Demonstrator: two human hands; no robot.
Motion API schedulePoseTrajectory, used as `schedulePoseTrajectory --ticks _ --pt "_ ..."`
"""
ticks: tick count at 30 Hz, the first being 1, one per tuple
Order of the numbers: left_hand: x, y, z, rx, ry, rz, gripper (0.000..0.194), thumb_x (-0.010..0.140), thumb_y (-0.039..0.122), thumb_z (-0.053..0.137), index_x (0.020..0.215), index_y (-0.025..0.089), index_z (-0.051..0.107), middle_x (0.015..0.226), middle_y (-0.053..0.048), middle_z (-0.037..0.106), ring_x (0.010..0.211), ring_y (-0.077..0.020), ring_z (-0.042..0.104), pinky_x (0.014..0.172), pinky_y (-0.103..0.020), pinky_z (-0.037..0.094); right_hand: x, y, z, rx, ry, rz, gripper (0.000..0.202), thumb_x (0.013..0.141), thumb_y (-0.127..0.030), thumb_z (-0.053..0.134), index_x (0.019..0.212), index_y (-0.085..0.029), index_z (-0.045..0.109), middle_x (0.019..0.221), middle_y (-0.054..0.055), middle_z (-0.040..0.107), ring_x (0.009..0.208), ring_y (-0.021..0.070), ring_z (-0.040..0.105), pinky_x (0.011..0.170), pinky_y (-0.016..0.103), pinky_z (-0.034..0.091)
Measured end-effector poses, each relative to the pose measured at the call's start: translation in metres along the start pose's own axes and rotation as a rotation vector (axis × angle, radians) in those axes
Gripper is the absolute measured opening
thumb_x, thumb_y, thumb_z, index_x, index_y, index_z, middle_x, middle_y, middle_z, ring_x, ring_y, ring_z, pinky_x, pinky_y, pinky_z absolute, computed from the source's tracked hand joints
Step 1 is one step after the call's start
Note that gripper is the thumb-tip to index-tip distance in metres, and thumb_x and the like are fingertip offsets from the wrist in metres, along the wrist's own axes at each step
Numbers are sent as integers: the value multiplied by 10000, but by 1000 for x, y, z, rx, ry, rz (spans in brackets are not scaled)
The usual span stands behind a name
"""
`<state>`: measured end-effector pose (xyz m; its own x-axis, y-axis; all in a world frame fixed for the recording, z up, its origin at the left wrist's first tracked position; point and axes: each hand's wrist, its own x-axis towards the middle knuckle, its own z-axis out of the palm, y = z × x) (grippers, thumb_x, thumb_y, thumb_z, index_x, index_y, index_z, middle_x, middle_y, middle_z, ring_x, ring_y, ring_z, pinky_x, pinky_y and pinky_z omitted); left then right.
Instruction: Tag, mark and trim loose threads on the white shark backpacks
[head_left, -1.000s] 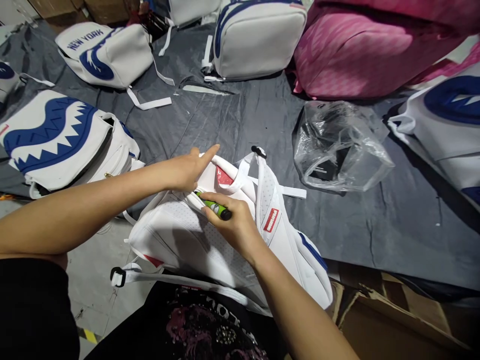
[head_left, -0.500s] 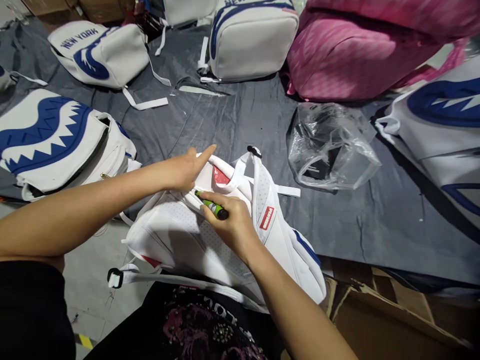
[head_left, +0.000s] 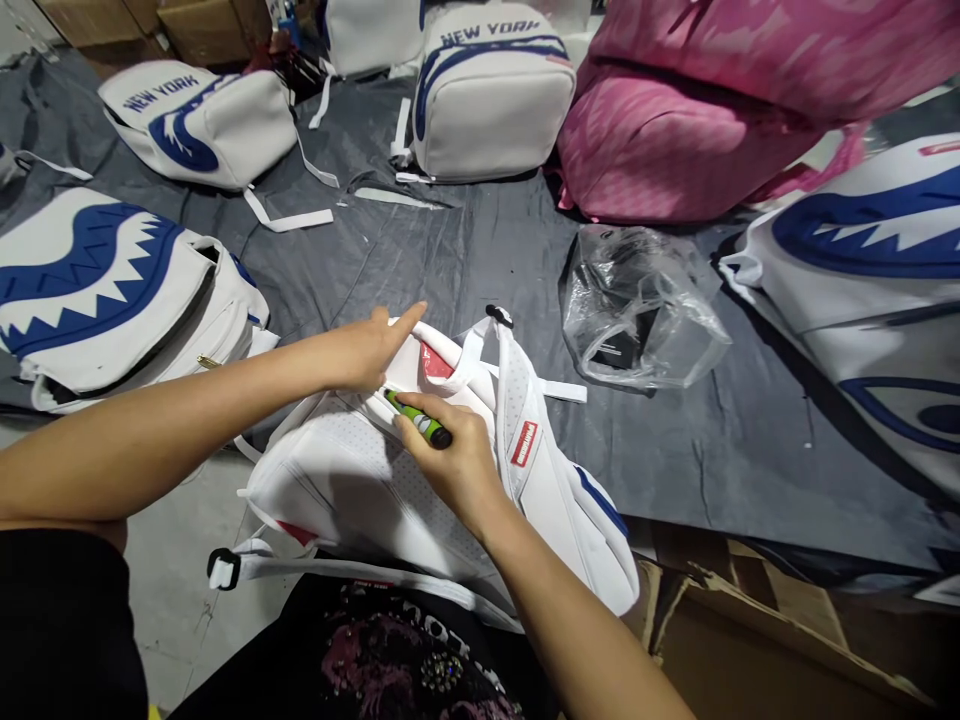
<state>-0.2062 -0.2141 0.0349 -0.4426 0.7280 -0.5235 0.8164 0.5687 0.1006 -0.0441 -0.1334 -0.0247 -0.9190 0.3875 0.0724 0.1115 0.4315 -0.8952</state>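
A white backpack [head_left: 420,490] leans across my lap and the table edge, its padded back and dotted straps facing up. My right hand [head_left: 454,450] grips a green marker with black ends [head_left: 422,418], its tip against the seam near the top of the back panel. Just beside that tip, my left hand [head_left: 364,352] holds the bag's upper edge, thumb side forward and one finger stretched out. A red label [head_left: 436,362] shows under the top handle, and another red label [head_left: 524,444] is on the right strap.
Several white-and-blue backpacks [head_left: 495,110] stand around the dark-covered table [head_left: 480,240]. Pink bags [head_left: 652,150] are at the back right. A crumpled clear plastic bag [head_left: 645,310] lies right of my hands. Below the table edge is an open cardboard box [head_left: 757,640].
The view has shifted slightly, so the table items sit a little lower and left. Both hands keep their places on the backpack, with the marker still at the seam.
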Motion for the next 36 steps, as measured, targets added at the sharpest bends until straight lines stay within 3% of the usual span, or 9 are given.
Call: schedulePoseTrajectory --ticks 7,10,14,17,20,22,27,32,36 --pt "4 -19 14 -39 90 78 989 810 239 572 1567 192 -62 1220 -169 493 932 -272 678 787 -309 507 1 -8 11 13 -43 -40 222 858 -226 642 1050 -187 747 921 34 779 790 164 718 810 292 548" --pt "13 -29 22 -53 107 86 986 808 274 560 1568 196 -63 1174 -143 485 910 -288 665 798 -344 515 2 -15 -3 48 -27 -56 135 857 -232 648 953 -193 735 952 28 772 860 154 717 842 271 542" --pt "20 -35 30 -87 127 114 981 816 302 541 1562 255 -95 1159 -131 471 895 -286 656 827 -381 523 0 -4 -71 -108 315 -207 230 923 -205 483 1065 -212 664 1090 54 732 1028 168 679 932 318 517" --pt "20 -33 30 -87 109 81 983 811 293 531 1558 281 -107 1221 -158 457 874 -276 663 807 -376 528 16 39 -140 -585 571 14 345 893 -100 406 1131 -178 643 1063 96 713 1022 213 659 929 366 488" --pt "17 -28 25 -90 89 69 981 801 268 524 1567 246 -89 1237 -166 457 888 -260 664 819 -352 521 46 95 -187 -1155 165 307 378 868 -83 457 1188 -146 648 1174 162 674 1093 299 612 910 424 457" --pt "14 -25 23 -92 94 75 984 789 256 529 1573 220 -65 1215 -162 472 899 -255 662 833 -341 514 65 123 -202 -1254 20 335 396 878 -74 458 1239 -108 617 1251 217 629 1149 327 568 902 430 438" --pt "10 -24 21 -88 114 65 972 793 263 530 1575 231 -47 1210 -153 483 900 -247 667 810 -320 518 82 149 -207 -1258 -118 249 359 916 -90 439 1238 -39 591 1217 230 638 1133 301 558 876 371 401" --pt "10 -23 19 -82 112 66 975 787 258 539 1577 229 -31 1197 -144 495 919 -250 671 820 -316 515 72 153 -200 -1306 -117 214 391 962 -80 303 1131 -11 649 1101 263 658 1070 313 562 880 412 361" --pt "10 -21 17 -87 93 39 1004 778 273 565 1577 237 -41 1197 -132 498 869 -234 674 804 -311 515 67 148 -198 -1309 -134 214 327 941 -101 396 1034 -64 707 1026 213 691 1010 285 581 840 378 364"
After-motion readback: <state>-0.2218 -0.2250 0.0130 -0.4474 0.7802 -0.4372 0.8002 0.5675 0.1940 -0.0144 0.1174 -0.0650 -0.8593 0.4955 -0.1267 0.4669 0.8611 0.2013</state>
